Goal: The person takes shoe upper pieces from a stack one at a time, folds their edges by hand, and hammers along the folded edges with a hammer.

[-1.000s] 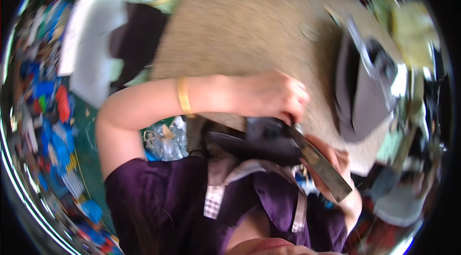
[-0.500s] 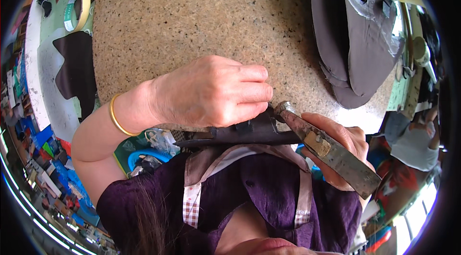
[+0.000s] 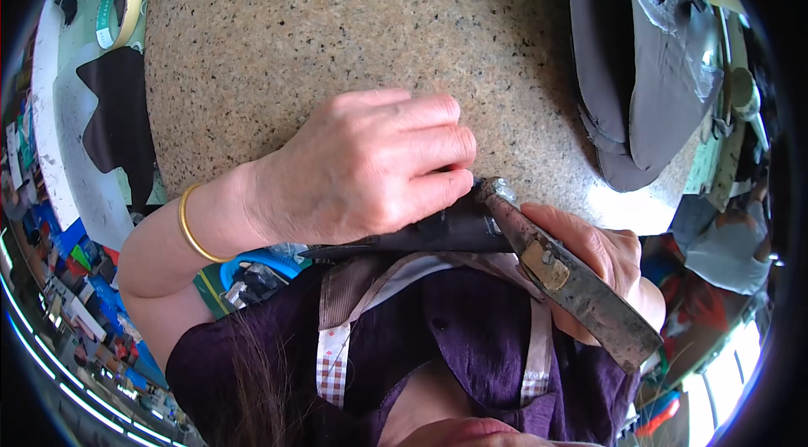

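My left hand [image 3: 370, 162] is curled over the near edge of a speckled stone slab [image 3: 337, 26]. Its thumb and fingers close at the edge of a dark, leather-like piece [image 3: 459, 230], though the fingertips are partly hidden. That piece lies along the slab's edge, close to my apron. In my right hand [image 3: 608, 253] is a hammer [image 3: 585, 295] with a worn, rusty metal head. The head's small round end rests at or just above the dark piece, beside my left thumb; its broad end points toward the lower right. My palm hides most of the handle.
Overlapping dark shaped panels [image 3: 673, 102] lie at the slab's right side. To the left are a roll of pale tape [image 3: 130, 11] and a dark cut piece [image 3: 118, 119]. A blue basket [image 3: 278, 263] stands below the edge. Another person [image 3: 728, 249] is at far right.
My left hand has shifted slightly left, its fingers a little more apart. The hammer has tipped a little, its broad end lower. The view has shifted, so the white cord is nearly out of sight.
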A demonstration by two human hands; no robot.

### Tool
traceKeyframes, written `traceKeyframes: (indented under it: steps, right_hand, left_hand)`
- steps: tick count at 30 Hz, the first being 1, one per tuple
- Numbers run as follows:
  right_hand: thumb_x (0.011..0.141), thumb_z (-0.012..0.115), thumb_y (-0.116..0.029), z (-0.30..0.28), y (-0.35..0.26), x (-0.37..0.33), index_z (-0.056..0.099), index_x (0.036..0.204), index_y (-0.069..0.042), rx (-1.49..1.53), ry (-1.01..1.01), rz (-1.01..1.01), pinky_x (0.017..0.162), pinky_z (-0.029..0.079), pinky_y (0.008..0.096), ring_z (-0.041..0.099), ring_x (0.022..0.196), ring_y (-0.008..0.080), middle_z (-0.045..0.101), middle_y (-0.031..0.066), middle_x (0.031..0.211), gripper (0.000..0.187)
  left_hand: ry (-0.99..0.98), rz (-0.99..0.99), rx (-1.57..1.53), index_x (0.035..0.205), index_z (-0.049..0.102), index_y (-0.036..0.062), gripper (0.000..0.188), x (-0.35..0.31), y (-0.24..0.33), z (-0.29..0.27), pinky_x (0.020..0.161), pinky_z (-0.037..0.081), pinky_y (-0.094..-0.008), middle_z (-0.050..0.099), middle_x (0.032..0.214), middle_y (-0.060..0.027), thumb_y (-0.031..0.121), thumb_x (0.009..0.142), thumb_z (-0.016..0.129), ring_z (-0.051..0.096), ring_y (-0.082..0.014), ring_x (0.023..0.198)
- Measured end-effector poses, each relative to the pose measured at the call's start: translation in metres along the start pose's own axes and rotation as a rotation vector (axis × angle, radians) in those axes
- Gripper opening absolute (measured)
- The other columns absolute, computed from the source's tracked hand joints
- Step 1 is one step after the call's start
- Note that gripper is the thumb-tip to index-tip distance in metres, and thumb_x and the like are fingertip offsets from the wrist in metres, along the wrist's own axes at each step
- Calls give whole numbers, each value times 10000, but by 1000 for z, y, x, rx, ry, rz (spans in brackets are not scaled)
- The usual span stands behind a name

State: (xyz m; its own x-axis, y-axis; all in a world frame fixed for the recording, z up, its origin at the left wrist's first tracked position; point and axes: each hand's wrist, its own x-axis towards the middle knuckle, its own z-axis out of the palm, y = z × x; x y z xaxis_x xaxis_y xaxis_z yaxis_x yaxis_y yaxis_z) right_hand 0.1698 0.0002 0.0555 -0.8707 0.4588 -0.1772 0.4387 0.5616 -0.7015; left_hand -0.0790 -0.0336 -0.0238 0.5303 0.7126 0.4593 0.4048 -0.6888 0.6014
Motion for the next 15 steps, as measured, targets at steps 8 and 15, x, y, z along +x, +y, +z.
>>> traceKeyframes:
  steps: [8,15]
  right_hand:
    - [782,679,-110,6,-7,11,557,1172,45,-49,121,4,445,493,318,622,519,198,572,78,661,436]
    - [784,680,-95,3,-4,24,566,1156,45,-41,110,-87,471,512,318,666,576,223,639,119,741,414]
  left_hand:
    - [57,-124,132,808,701,53,209,0,8,-2,579,468,-289,626,786,-12,126,612,692,560,-179,709]
    - [96,-53,218,817,711,52,222,-11,16,8,587,435,-292,636,796,-2,129,609,694,548,-175,727]
